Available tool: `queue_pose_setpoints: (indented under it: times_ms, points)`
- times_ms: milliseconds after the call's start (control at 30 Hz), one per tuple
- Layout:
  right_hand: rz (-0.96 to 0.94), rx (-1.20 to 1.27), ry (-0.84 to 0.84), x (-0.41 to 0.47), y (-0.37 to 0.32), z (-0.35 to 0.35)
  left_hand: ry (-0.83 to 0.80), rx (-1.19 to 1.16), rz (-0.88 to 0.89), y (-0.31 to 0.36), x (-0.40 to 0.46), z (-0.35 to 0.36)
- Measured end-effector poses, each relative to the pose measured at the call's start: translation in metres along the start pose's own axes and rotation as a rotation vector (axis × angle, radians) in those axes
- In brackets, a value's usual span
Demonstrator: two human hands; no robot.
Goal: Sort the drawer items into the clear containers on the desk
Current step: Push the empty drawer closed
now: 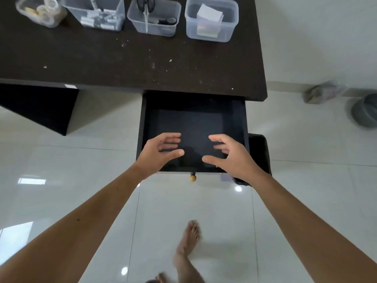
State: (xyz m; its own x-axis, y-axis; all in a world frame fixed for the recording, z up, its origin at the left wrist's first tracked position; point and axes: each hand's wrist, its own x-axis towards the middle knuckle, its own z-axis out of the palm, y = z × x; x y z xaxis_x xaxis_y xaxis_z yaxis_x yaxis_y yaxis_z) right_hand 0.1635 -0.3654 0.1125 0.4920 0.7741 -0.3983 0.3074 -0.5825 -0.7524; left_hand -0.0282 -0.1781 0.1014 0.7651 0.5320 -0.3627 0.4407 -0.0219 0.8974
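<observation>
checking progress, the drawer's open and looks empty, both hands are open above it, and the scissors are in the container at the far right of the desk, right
Not quite: in the head view the scissors stand in the third container from the left. The far-right container holds paper notes. The drawer and both hands, left and right, are as you say.

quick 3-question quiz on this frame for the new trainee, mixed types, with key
1. True or false: the left hand is gripping the scissors.
2. How many clear containers stand on the desk? A) two B) four C) six
3. Fill in: the open drawer under both hands shows ____ items on its visible floor.

Key:
1. False. The scissors stand in the third container from the left; both the left hand and the right hand hover open over the drawer, holding nothing.
2. B.
3. No.
</observation>
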Motion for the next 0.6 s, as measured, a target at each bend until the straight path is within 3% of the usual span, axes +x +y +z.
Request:
queue_pose_setpoints:
  times_ms: [167,267,400,600]
  points:
    - [0.003,-0.086,0.007,-0.033,0.026,0.030,-0.032,0.308,0.043,-0.031,-0.030,0.012]
    - [-0.077,-0.247,0.079,-0.038,0.039,0.046,0.012,0.567,0.188,-0.047,-0.039,0.020]
    - [-0.172,-0.248,0.253,-0.031,0.052,0.060,0.113,0.587,0.327,-0.059,-0.039,0.023]
    - [-0.308,-0.168,0.361,-0.019,0.055,0.059,0.148,0.521,0.365,-0.054,-0.029,0.014]
